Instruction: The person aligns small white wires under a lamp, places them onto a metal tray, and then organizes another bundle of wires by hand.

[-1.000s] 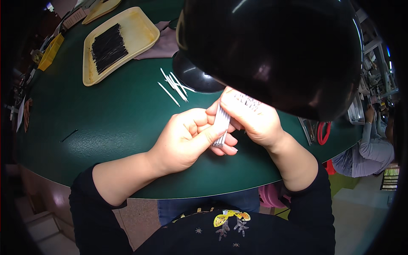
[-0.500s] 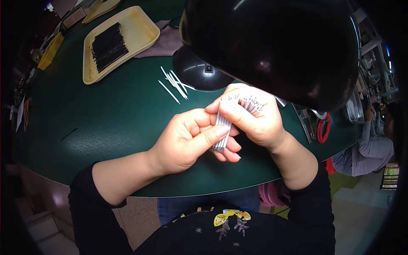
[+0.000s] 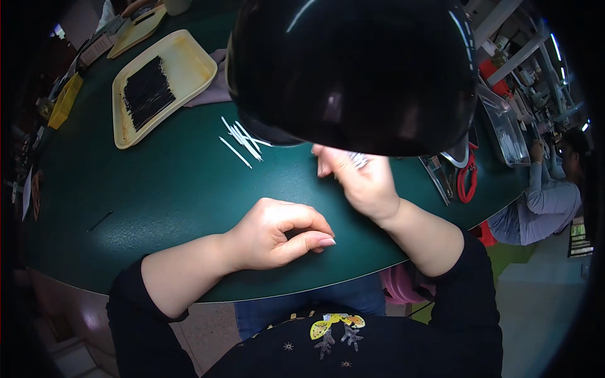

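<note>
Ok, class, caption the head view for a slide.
Right hand, partly hidden by a black hood, gripping white sticks; left hand curled over the green table.

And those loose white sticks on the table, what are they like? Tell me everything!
The white sticks are slim, straight and plastic-looking. They lie on the green table in a messy, slanting, overlapping bunch, one set apart on the left. One end reaches close to a black base; touching or not, I can't tell. Neither the left hand nor the right hand touches them.
</note>
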The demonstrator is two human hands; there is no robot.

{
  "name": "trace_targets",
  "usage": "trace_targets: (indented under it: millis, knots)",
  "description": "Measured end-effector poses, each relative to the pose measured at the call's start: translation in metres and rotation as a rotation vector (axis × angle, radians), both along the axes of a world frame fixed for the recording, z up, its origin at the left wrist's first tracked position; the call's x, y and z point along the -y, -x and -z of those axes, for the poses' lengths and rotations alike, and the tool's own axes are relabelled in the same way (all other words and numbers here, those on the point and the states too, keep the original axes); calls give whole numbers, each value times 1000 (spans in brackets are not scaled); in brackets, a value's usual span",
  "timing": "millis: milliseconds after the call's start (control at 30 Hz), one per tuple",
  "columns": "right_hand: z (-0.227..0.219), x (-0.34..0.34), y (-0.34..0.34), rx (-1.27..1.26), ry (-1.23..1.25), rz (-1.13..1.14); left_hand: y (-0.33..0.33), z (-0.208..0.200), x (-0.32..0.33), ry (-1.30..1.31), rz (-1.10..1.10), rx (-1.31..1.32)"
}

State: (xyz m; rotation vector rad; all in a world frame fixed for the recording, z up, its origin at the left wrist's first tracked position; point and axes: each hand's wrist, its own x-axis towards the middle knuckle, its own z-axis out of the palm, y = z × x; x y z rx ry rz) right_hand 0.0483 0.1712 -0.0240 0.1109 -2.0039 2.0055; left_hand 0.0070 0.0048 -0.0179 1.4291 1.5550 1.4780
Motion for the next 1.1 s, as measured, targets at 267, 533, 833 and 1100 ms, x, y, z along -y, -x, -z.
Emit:
trace_targets:
  millis: [267,533,833,1100]
  knots:
    - [-11,-22,7,-172,-437,70,-2,3,1,20,-70,27]
    - [-42,-155,101,349,-1464,294,-3,0,-1,52,-34,55]
    - [-36,-142,119,621,-1581,290,-3,1,-1,87,-14,25]
    - [-62,-135,86,330,-1377,291,-2,1,0,107,4,61]
